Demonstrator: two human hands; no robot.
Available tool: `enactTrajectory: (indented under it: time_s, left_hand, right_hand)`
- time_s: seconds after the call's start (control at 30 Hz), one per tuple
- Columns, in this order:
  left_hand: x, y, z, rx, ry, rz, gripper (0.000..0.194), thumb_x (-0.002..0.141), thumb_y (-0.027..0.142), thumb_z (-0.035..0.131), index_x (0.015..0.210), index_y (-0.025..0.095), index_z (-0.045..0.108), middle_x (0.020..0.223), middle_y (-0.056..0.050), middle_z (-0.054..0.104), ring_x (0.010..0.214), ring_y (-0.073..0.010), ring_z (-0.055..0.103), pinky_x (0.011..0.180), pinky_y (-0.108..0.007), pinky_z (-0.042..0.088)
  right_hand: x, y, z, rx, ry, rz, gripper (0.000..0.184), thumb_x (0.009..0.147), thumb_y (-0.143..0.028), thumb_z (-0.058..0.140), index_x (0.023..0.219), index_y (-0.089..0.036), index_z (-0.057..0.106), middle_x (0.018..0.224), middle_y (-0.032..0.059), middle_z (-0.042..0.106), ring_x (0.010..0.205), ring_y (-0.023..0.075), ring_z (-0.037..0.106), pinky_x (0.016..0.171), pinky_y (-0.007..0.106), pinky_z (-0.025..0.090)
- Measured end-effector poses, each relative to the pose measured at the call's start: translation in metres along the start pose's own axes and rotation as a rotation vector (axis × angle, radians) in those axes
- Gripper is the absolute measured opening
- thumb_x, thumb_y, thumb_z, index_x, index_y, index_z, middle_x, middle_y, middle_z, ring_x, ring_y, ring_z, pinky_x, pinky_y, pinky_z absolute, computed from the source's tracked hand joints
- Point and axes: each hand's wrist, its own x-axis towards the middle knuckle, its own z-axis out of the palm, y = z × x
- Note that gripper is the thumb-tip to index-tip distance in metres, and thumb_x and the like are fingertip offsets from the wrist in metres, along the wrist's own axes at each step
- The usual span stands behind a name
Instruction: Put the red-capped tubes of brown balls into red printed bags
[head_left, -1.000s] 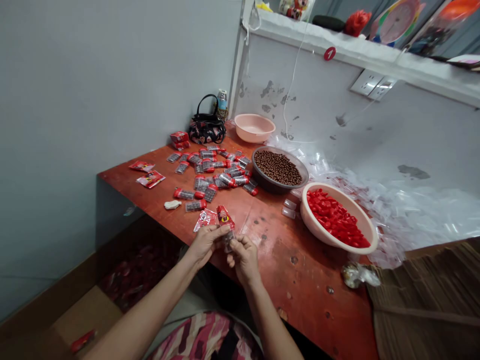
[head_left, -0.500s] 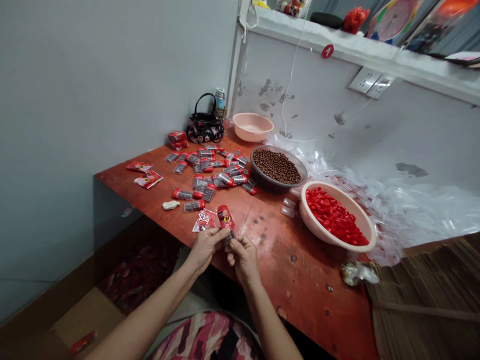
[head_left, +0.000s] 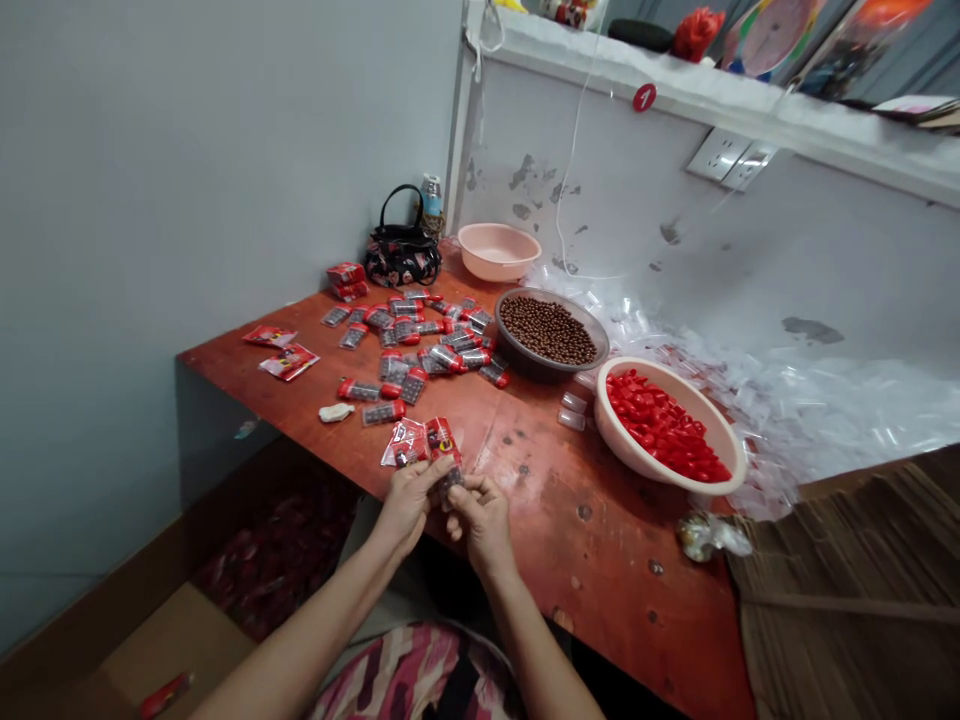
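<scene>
At the table's front edge my left hand (head_left: 409, 503) and my right hand (head_left: 484, 516) pinch a small clear container (head_left: 451, 486) of dark balls between them. A red printed packet (head_left: 442, 438) rises from the same grip; whether it wraps the container or lies against it, I cannot tell. Just left of it lie flat red-and-clear printed packets (head_left: 405, 443). Beyond my hands, several filled clear containers with red caps (head_left: 384, 412) are scattered over the red table (head_left: 525, 500).
A dark bowl of brown balls (head_left: 551, 332), a pink basin of red caps (head_left: 667, 425) and another pink basin (head_left: 499, 252) stand behind. Clear plastic boxes (head_left: 862, 410) pile along the wall. A handbag (head_left: 403, 255) sits at the back; corrugated cardboard (head_left: 855, 590) is at right.
The view has shifted slightly, so everything sits a little further left. Both hands keep the container, which looks slightly more tilted.
</scene>
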Motion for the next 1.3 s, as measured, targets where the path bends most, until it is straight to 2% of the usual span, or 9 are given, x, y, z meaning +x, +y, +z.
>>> enactTrajectory:
  time_s: [0.17, 0.27, 0.4, 0.53, 0.67, 0.8, 0.9, 1.07, 1.3]
  left_hand:
    - [0.003, -0.011, -0.002, -0.012, 0.128, 0.038, 0.022, 0.059, 0.029, 0.069, 0.060, 0.010, 0.059, 0.051, 0.000, 0.056, 0.042, -0.0087, 0.050, 0.042, -0.020, 0.040]
    - [-0.001, -0.012, -0.001, -0.040, 0.090, 0.026, 0.022, 0.061, 0.031, 0.067, 0.058, 0.011, 0.058, 0.044, 0.002, 0.052, 0.037, -0.0077, 0.046, 0.039, -0.020, 0.038]
    - [-0.006, -0.007, 0.001, -0.147, -0.002, 0.048, 0.021, 0.069, 0.030, 0.060, 0.061, 0.011, 0.057, 0.053, 0.000, 0.056, 0.046, -0.0090, 0.051, 0.046, -0.021, 0.042]
    - [-0.003, -0.008, 0.001, -0.118, -0.039, -0.013, 0.023, 0.069, 0.032, 0.060, 0.061, 0.011, 0.056, 0.047, 0.001, 0.052, 0.038, -0.0103, 0.048, 0.037, -0.022, 0.039]
    - [0.000, -0.011, 0.003, -0.093, 0.059, 0.007, 0.021, 0.063, 0.029, 0.066, 0.059, 0.011, 0.056, 0.047, 0.002, 0.052, 0.036, -0.0082, 0.045, 0.035, -0.021, 0.037]
    - [-0.003, -0.009, 0.005, -0.068, 0.054, 0.002, 0.021, 0.062, 0.030, 0.066, 0.062, 0.011, 0.057, 0.045, 0.003, 0.050, 0.034, -0.0091, 0.045, 0.033, -0.022, 0.037]
    - [-0.002, -0.007, 0.005, -0.074, 0.057, -0.009, 0.020, 0.063, 0.030, 0.065, 0.061, 0.011, 0.058, 0.047, 0.002, 0.053, 0.038, -0.0104, 0.048, 0.037, -0.023, 0.038]
    - [-0.001, -0.012, 0.006, -0.042, 0.090, -0.002, 0.018, 0.061, 0.027, 0.067, 0.062, 0.010, 0.061, 0.050, 0.000, 0.058, 0.043, -0.0102, 0.052, 0.045, -0.022, 0.042]
    - [-0.014, -0.019, 0.009, 0.049, -0.034, -0.022, 0.025, 0.065, 0.035, 0.061, 0.055, 0.013, 0.055, 0.036, 0.003, 0.047, 0.025, -0.0104, 0.041, 0.027, -0.022, 0.032]
  right_hand:
    - [-0.004, -0.001, -0.001, -0.288, 0.101, -0.155, 0.017, 0.069, -0.031, 0.061, 0.074, -0.017, 0.052, 0.054, -0.0052, 0.054, 0.037, 0.0064, 0.046, 0.033, 0.016, 0.037]
    - [-0.002, 0.002, -0.003, -0.171, 0.058, -0.083, 0.018, 0.070, -0.031, 0.060, 0.074, -0.017, 0.050, 0.050, -0.0058, 0.054, 0.033, 0.0057, 0.043, 0.031, 0.015, 0.035]
    - [0.002, 0.004, -0.006, 0.027, 0.014, 0.022, 0.021, 0.069, -0.031, 0.062, 0.074, -0.015, 0.048, 0.049, -0.0048, 0.056, 0.028, 0.0039, 0.039, 0.028, 0.014, 0.029]
    - [-0.002, 0.003, -0.006, -0.057, 0.036, -0.021, 0.019, 0.070, -0.029, 0.061, 0.074, -0.015, 0.049, 0.045, -0.0070, 0.051, 0.030, 0.0048, 0.041, 0.031, 0.014, 0.032]
    - [-0.007, 0.003, -0.004, -0.202, 0.116, -0.126, 0.018, 0.071, -0.029, 0.060, 0.079, -0.016, 0.051, 0.053, -0.0061, 0.053, 0.038, 0.0061, 0.046, 0.036, 0.016, 0.038]
    - [-0.007, 0.002, -0.005, -0.136, 0.074, -0.060, 0.018, 0.071, -0.030, 0.060, 0.078, -0.017, 0.050, 0.049, -0.0074, 0.051, 0.033, 0.0054, 0.043, 0.032, 0.015, 0.035]
    - [-0.008, 0.000, -0.006, -0.137, 0.058, -0.038, 0.018, 0.071, -0.030, 0.060, 0.077, -0.016, 0.049, 0.044, -0.0086, 0.049, 0.031, 0.0054, 0.041, 0.031, 0.015, 0.033]
    - [-0.015, 0.000, -0.007, -0.251, 0.100, -0.122, 0.017, 0.071, -0.029, 0.061, 0.079, -0.017, 0.052, 0.052, -0.0062, 0.053, 0.038, 0.0066, 0.046, 0.035, 0.016, 0.038]
    - [-0.014, 0.007, -0.006, 0.035, 0.082, -0.010, 0.022, 0.068, -0.033, 0.062, 0.074, -0.016, 0.048, 0.049, -0.0059, 0.053, 0.029, 0.0049, 0.041, 0.028, 0.014, 0.031]
